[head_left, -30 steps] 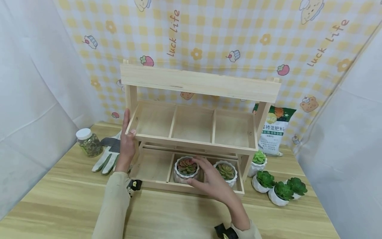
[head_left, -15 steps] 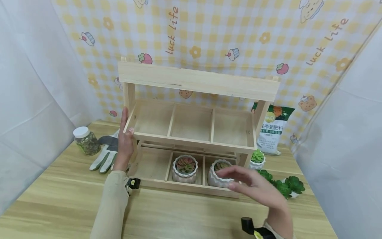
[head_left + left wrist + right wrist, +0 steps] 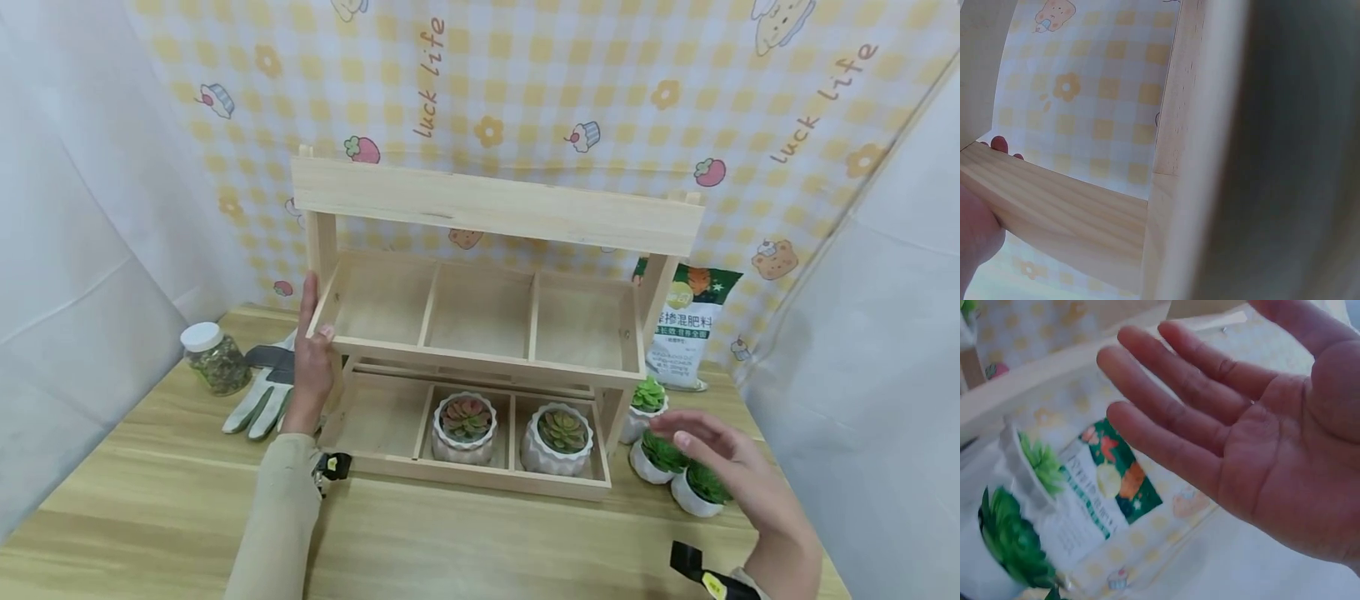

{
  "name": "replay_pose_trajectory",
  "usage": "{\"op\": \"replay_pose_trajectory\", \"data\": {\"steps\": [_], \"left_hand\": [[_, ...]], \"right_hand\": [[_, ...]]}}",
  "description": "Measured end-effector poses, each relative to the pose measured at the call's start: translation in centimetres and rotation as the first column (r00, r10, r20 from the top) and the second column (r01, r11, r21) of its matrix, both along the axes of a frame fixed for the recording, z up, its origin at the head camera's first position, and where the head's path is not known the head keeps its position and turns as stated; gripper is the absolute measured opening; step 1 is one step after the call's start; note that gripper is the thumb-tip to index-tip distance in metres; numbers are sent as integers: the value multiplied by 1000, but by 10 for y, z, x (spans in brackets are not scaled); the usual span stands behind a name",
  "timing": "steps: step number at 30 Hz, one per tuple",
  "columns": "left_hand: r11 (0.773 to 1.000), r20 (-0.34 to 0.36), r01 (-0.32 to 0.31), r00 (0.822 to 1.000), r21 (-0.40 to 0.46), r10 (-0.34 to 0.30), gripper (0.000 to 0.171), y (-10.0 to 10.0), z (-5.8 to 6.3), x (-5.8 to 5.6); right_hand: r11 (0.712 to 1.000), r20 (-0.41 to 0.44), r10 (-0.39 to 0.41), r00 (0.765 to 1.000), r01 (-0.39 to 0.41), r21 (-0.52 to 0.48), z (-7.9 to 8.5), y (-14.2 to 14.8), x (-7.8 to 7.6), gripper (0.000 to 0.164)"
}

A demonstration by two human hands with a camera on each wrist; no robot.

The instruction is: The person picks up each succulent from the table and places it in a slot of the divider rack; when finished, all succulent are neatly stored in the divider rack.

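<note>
My left hand [image 3: 311, 375] grips the left upright of a two-tier wooden plant shelf [image 3: 495, 202]; in the left wrist view its fingertips [image 3: 999, 144] show past the far side of the wood. Two succulents in scalloped white pots sit in the lower tier: a reddish succulent [image 3: 465, 419] in the middle compartment and a greener succulent [image 3: 562, 430] in the right one. My right hand [image 3: 738, 471], fingers extended and holding nothing, hovers by several small potted succulents right of the shelf, overlapping a dark green succulent [image 3: 705, 483]. The right wrist view shows its palm [image 3: 1291, 462] empty.
A bag of fertilizer [image 3: 682, 333] leans behind the shelf's right end, with a bright green succulent [image 3: 648, 396] before it. On the left are a white-lidded jar [image 3: 217, 367] and grey-and-white work gloves [image 3: 262, 396]. A checkered cloth [image 3: 495, 83] hangs behind.
My right hand has left the reddish succulent's pot and moved right, past the greener succulent, to the small potted ones. My left hand keeps its grip on the shelf.
</note>
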State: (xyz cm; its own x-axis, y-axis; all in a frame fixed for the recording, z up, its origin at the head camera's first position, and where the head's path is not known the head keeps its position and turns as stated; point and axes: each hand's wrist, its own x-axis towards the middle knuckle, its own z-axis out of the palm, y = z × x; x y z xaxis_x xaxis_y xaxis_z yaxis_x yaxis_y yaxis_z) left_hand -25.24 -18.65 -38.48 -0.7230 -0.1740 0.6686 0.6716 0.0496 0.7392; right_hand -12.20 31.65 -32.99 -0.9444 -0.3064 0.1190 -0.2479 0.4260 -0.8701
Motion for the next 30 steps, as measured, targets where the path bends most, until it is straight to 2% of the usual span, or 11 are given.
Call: {"op": "replay_pose_trajectory", "data": {"steps": [4,7,9,11,13,15,17,18,23,26,30], "left_hand": [[1000,-12,-1,1000,-1,1,70,-1,-3,1],[1000,-6,-7,1000,-2,7,69,-2,-3,4],[1000,-2,-7,1000,0,7,69,-2,-2,6],[1000,0,1,1000,2,-1,69,-1,-1,6],[1000,4,14,1000,4,-14,69,-1,1,5],[999,9,32,999,11,-32,70,0,3,5],[999,19,35,999,11,-36,70,1,4,4],[999,23,31,999,8,-31,70,1,4,4],[1000,23,4,1000,2,-4,70,1,3,3],[999,10,25,1000,25,-25,70,1,3,3],[998,-6,51,999,38,-51,70,2,2,3]], "right_hand": [[977,56,-198,979,193,90,-12,2,-11,45],[932,27,-348,937,342,123,-34,7,-28,53],[881,-29,-457,889,457,119,-57,16,-45,56],[814,-90,-566,820,572,98,-81,26,-62,57],[756,-135,-641,756,652,63,-100,36,-75,60],[727,-160,-670,725,684,60,-109,40,-82,64],[732,-168,-658,734,676,82,-111,40,-82,69],[747,-165,-641,750,659,93,-109,37,-81,72],[799,-122,-571,812,583,145,-80,5,-67,80],[805,-87,-558,825,564,185,-68,-10,-62,85],[798,-91,-543,835,546,256,-67,-16,-64,91]]}}
